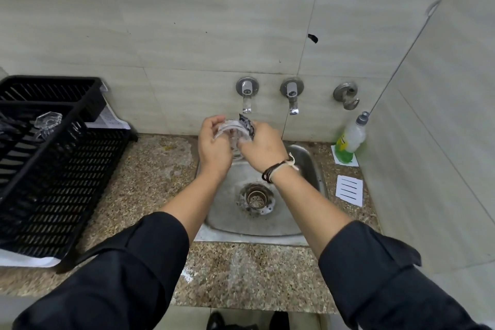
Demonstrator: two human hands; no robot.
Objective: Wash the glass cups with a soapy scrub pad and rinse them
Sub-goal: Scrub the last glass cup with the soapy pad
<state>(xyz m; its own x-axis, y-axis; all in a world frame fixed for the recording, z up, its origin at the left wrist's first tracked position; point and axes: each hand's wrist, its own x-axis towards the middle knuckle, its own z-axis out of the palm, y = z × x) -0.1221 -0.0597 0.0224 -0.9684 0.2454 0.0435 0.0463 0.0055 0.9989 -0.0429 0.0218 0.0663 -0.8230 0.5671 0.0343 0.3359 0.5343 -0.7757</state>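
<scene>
- Far out to the left of both hands, the black plastic dish rack (61, 169) sits on the speckled granite counter (150, 174), with a white cloth (26, 260) poking out from under its near edge.
- In that rack's rear section, a clear faceted glass cup (47, 122) lies tipped on its side, well apart from the hands.
- Here's the left hand (214, 147), fingers curled round a second clear glass cup (232, 131), holding it up over the back of the steel sink (308, 166).
- That held cup sits squarely between the two hands, its rim toward the right one, just below the left wall tap (247, 95).
- Whether water is running from that tap, I cannot tell.
- Pressed against the cup's rim is a dark scrub pad (247, 124), pinched by the right hand (263, 150), which is closed on it.
- The two hands are close together, almost touching around the glass.
- A braided bracelet (278, 169) circles the right wrist.
- Below the hands, the round drain strainer (257, 197) sits in the sink's wet basin.
- Above and right of the hands, a second tap (292, 95) and then a third fitting (347, 95) on the tiled wall.
- Off to the right of the right hand, a dish soap bottle (352, 139) of green liquid stands in the corner on a paper square.
- Nearer than that, a white card with black lines (349, 190) lies flat on the counter.
</scene>
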